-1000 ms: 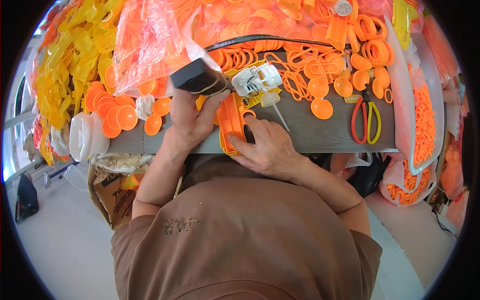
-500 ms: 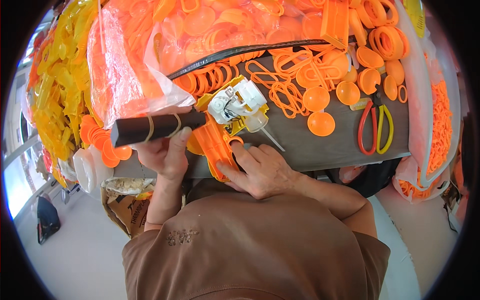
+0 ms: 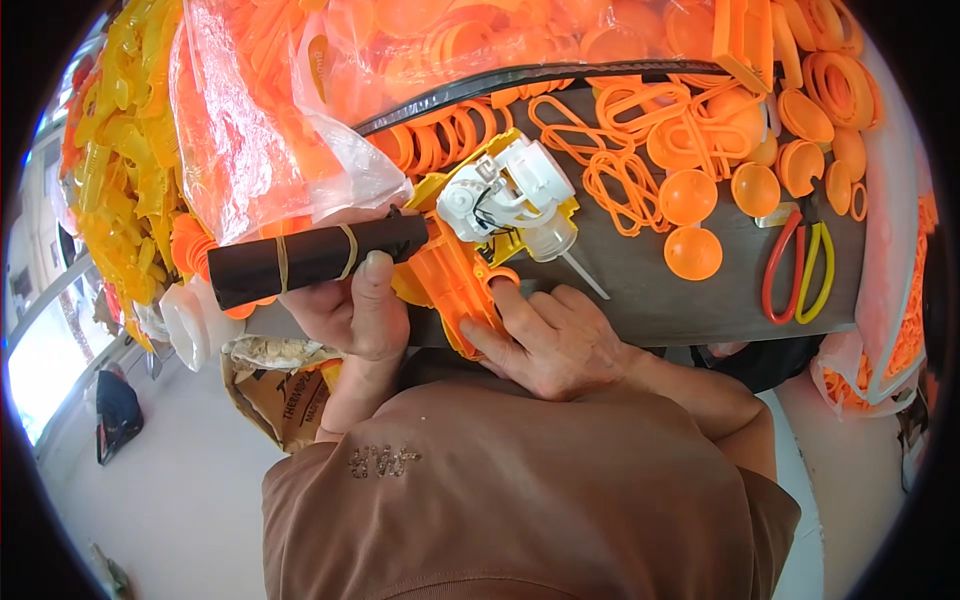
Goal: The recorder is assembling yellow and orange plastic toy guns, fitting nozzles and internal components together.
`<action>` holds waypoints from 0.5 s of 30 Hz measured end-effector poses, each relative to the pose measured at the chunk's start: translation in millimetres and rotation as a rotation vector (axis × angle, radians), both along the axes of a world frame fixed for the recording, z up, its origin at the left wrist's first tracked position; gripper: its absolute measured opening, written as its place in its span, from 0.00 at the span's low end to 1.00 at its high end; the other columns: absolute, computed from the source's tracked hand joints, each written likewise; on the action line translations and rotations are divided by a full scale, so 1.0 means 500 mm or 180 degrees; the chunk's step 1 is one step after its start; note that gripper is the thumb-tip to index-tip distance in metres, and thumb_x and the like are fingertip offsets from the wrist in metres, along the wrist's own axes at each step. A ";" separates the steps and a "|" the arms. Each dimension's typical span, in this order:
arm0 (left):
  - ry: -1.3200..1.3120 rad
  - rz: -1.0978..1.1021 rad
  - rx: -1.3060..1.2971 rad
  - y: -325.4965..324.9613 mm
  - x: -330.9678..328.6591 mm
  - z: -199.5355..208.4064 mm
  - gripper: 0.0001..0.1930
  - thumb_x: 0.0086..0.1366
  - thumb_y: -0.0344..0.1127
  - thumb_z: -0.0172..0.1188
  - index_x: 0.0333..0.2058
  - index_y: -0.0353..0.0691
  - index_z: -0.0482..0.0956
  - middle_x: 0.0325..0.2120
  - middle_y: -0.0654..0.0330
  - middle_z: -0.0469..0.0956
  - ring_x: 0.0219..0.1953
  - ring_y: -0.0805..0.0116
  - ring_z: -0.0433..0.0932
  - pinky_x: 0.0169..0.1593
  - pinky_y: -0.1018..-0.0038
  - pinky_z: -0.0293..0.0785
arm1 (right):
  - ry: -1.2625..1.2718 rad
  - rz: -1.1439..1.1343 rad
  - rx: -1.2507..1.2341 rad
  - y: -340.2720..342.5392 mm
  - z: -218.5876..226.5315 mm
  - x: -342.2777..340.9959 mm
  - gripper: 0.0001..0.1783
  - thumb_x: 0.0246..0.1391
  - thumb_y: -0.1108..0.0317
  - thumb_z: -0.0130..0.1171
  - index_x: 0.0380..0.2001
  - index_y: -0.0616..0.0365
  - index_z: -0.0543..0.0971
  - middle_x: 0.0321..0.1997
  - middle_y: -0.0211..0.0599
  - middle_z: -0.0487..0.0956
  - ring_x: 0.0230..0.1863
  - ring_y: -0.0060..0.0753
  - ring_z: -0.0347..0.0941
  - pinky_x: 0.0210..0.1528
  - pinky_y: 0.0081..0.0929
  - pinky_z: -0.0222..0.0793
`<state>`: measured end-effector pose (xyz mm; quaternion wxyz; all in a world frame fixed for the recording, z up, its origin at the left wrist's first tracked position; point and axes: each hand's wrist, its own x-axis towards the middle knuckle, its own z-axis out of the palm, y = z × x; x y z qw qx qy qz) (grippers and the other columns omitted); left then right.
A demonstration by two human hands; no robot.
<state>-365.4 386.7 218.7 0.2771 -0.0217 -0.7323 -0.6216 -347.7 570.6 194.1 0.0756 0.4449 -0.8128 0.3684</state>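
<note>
My left hand (image 3: 370, 310) is closed around a black rectangular bar (image 3: 312, 260) with two tan rubber bands on it, the thumb resting along its near side. The bar's right end is beside an open orange plastic housing (image 3: 458, 285), shaped like a toy gun. Set in the housing's yellow upper part is a white mechanism (image 3: 512, 195) with dark wires, and a thin pale tube (image 3: 587, 275) sticks out below it. My right hand (image 3: 560, 340) grips the orange handle, with a finger at a small orange ring. The left fingers are partly hidden under the bar.
Orange cups (image 3: 692, 252), looped orange parts (image 3: 622, 190) and red-and-yellow-handled pliers (image 3: 800, 265) lie to the right on the dark table. Clear bags (image 3: 440, 45) of orange parts fill the far side. Yellow parts (image 3: 120, 180) pile at left; a brown sack (image 3: 275, 400) stands below.
The whole scene has shifted right in the picture. The black bar shows more of its length. Both hands keep their holds.
</note>
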 end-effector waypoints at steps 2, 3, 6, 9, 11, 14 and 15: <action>0.0018 0.0003 0.0004 0.001 0.002 0.003 0.18 0.56 0.29 0.61 0.42 0.27 0.65 0.35 0.45 0.76 0.36 0.56 0.78 0.42 0.62 0.77 | -0.0012 -0.0016 -0.0028 0.000 0.005 0.001 0.21 0.39 0.63 0.65 0.42 0.51 0.79 0.43 0.48 0.70 0.21 0.25 0.62 0.22 0.22 0.60; 0.0050 0.0009 0.0025 0.000 0.004 0.005 0.18 0.56 0.29 0.61 0.42 0.27 0.66 0.35 0.45 0.76 0.36 0.57 0.78 0.43 0.63 0.76 | -0.0009 -0.0029 -0.0039 -0.001 0.008 0.002 0.21 0.39 0.63 0.65 0.41 0.51 0.79 0.43 0.48 0.70 0.21 0.25 0.63 0.22 0.22 0.60; -0.0177 -0.0115 -0.0184 -0.019 0.002 -0.001 0.19 0.54 0.29 0.63 0.42 0.26 0.68 0.37 0.46 0.76 0.37 0.59 0.78 0.45 0.65 0.75 | -0.0060 -0.0120 -0.0094 -0.001 0.001 -0.001 0.21 0.38 0.63 0.64 0.41 0.52 0.80 0.42 0.48 0.70 0.21 0.25 0.63 0.22 0.22 0.61; -0.0540 -0.0477 -0.0180 -0.027 0.005 0.026 0.21 0.50 0.27 0.67 0.41 0.25 0.71 0.38 0.47 0.76 0.39 0.60 0.78 0.47 0.67 0.74 | -0.0044 -0.0155 -0.0122 0.000 0.004 0.002 0.20 0.37 0.64 0.64 0.40 0.52 0.80 0.42 0.47 0.70 0.22 0.26 0.63 0.22 0.22 0.61; -0.0675 -0.0527 -0.0124 -0.025 0.004 0.043 0.22 0.48 0.25 0.68 0.42 0.26 0.71 0.38 0.47 0.76 0.40 0.59 0.77 0.47 0.67 0.74 | -0.0060 -0.0151 -0.0158 0.000 0.003 0.003 0.20 0.37 0.64 0.64 0.39 0.52 0.80 0.42 0.47 0.70 0.23 0.27 0.64 0.22 0.22 0.61; -0.0931 -0.0584 0.0144 -0.014 -0.004 0.065 0.23 0.45 0.22 0.69 0.41 0.26 0.72 0.39 0.48 0.76 0.42 0.59 0.77 0.49 0.67 0.73 | -0.0111 -0.0109 -0.0193 0.000 0.003 0.003 0.20 0.36 0.64 0.64 0.38 0.51 0.79 0.42 0.47 0.70 0.24 0.28 0.65 0.23 0.23 0.62; -0.1052 -0.0598 0.0350 -0.013 -0.006 0.068 0.23 0.45 0.21 0.69 0.41 0.27 0.72 0.39 0.48 0.76 0.43 0.59 0.76 0.50 0.68 0.72 | -0.0148 -0.0080 -0.0196 -0.001 0.005 0.004 0.20 0.36 0.63 0.64 0.38 0.51 0.79 0.42 0.47 0.70 0.26 0.29 0.65 0.24 0.24 0.62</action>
